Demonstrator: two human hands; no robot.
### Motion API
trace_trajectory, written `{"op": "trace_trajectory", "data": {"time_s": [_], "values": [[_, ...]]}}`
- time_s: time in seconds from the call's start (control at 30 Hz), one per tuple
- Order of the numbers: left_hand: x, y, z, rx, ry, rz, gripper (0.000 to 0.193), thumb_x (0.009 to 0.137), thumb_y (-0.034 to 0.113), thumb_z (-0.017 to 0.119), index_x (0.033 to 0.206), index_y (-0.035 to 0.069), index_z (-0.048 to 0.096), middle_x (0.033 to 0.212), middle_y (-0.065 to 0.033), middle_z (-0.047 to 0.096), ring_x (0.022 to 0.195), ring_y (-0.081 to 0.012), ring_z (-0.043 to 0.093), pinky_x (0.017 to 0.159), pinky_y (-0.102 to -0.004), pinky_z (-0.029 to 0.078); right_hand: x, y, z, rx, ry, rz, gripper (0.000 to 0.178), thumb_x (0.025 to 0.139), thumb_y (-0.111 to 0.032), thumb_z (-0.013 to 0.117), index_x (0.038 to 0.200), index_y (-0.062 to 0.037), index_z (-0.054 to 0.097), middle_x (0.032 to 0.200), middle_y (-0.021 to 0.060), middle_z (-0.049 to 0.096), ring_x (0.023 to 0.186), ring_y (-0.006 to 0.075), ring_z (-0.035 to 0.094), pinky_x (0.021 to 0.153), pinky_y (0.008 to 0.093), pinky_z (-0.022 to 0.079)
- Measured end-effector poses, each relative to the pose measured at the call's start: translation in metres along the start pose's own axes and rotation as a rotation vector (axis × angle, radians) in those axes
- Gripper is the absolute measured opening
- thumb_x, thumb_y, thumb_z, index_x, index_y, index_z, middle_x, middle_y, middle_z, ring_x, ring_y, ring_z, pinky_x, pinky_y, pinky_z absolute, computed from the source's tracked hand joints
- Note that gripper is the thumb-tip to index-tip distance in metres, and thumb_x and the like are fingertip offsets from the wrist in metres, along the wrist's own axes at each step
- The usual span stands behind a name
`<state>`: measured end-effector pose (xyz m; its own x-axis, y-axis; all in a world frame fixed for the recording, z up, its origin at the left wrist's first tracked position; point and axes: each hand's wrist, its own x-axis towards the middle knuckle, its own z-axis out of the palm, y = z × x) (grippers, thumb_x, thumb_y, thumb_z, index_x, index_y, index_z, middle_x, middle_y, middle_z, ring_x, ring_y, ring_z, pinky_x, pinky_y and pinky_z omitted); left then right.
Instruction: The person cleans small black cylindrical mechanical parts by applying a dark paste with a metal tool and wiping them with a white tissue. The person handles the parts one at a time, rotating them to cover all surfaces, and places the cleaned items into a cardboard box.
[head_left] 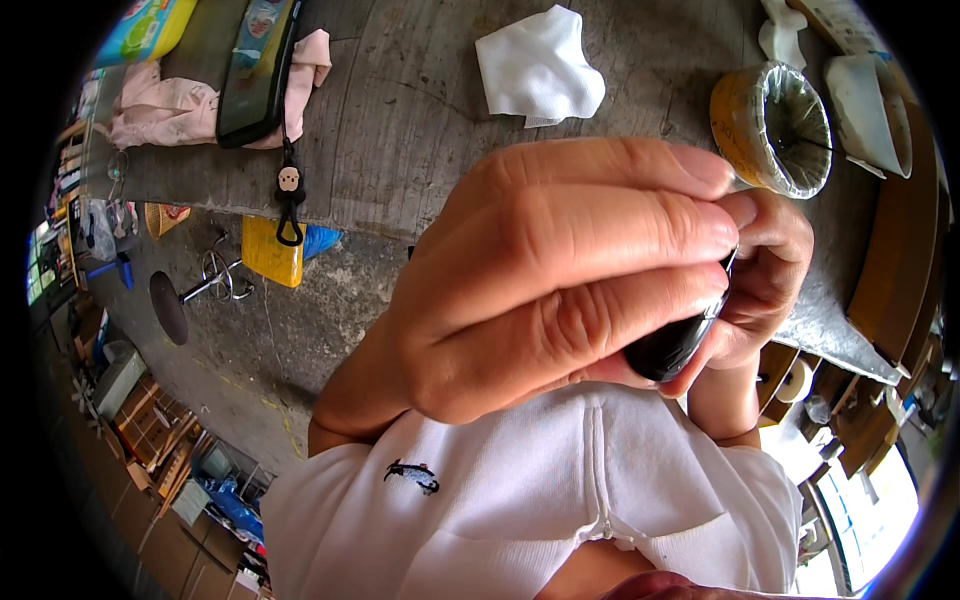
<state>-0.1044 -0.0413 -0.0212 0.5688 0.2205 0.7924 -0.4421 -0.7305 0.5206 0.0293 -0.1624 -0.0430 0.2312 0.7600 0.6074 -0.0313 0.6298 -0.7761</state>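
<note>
A small, glossy black object with a rounded end [672, 348] is held close in front of my chest. My left hand [570, 270] covers most of it, fingers closed over its upper side. From the other side my right hand [765, 270] grips the same object, its thumb and bent fingers pressed against it. The fingertips of both hands meet near the object's upper end. Its kind cannot be made out, because my fingers hide much of it.
A crumpled white cloth [540, 68] lies on the grey table [400, 130]. At the right stand a yellow tub lined with clear plastic [735, 125] and a whitish container [862, 120]. A phone [245, 100] with a strap rests on pink cloth [165, 108]. Beyond the edge stands a stool [170, 308].
</note>
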Motion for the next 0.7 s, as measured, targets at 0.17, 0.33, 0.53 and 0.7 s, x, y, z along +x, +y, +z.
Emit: {"op": "trace_trajectory", "data": {"time_s": [0.17, 0.33, 0.53, 0.7], "values": [[-0.003, -0.001, 0.008, -0.009, 0.116, 0.081, 0.029, 0.080, 0.028, 0.072, 0.085, 0.000, 0.064, 0.096, -0.0107, 0.060, 0.093, -0.0283, 0.065, 0.077, -0.0314, 0.059, -0.002, -0.005, 0.004, -0.043, 0.002, 0.011, 0.089, 0.063, -0.032, 0.085, 0.126, 0.0087, 0.039, 0.127, 0.0255, 0.049, 0.117, 0.0317, 0.053, 0.099, 0.0398, 0.042], [-0.010, 0.001, 0.008, -0.033, 0.096, 0.015, 0.031, 0.081, 0.028, 0.071, 0.088, -0.002, 0.065, 0.099, -0.0117, 0.059, 0.096, -0.0276, 0.064, 0.078, -0.0328, 0.058, -0.008, 0.000, 0.010, -0.043, 0.024, 0.066, 0.084, 0.067, -0.029, 0.083, 0.127, 0.0101, 0.039, 0.128, 0.0283, 0.048, 0.118, 0.0339, 0.052, 0.099, 0.0415, 0.042], [-0.019, -0.016, -0.009, -0.187, -0.053, -0.191, 0.055, 0.073, 0.035, 0.078, 0.103, -0.009, 0.062, 0.111, -0.0217, 0.055, 0.104, -0.0361, 0.059, 0.089, -0.0435, 0.051, -0.005, 0.007, 0.010, -0.074, 0.032, 0.119, 0.083, 0.072, -0.036, 0.079, 0.128, 0.0107, 0.039, 0.129, 0.0294, 0.047, 0.120, 0.0347, 0.051, 0.101, 0.0424, 0.040], [-0.002, -0.022, -0.027, -0.122, -0.144, -0.163, 0.067, 0.065, 0.035, 0.082, 0.110, -0.009, 0.057, 0.112, -0.0271, 0.058, 0.103, -0.0370, 0.061, 0.092, -0.0445, 0.049, 0.008, 0.006, 0.000, -0.373, -0.061, 0.013, 0.078, 0.076, -0.044, 0.075, 0.125, 0.0079, 0.045, 0.121, 0.0260, 0.054, 0.113, 0.0363, 0.055, 0.097, 0.0455, 0.042]]}}
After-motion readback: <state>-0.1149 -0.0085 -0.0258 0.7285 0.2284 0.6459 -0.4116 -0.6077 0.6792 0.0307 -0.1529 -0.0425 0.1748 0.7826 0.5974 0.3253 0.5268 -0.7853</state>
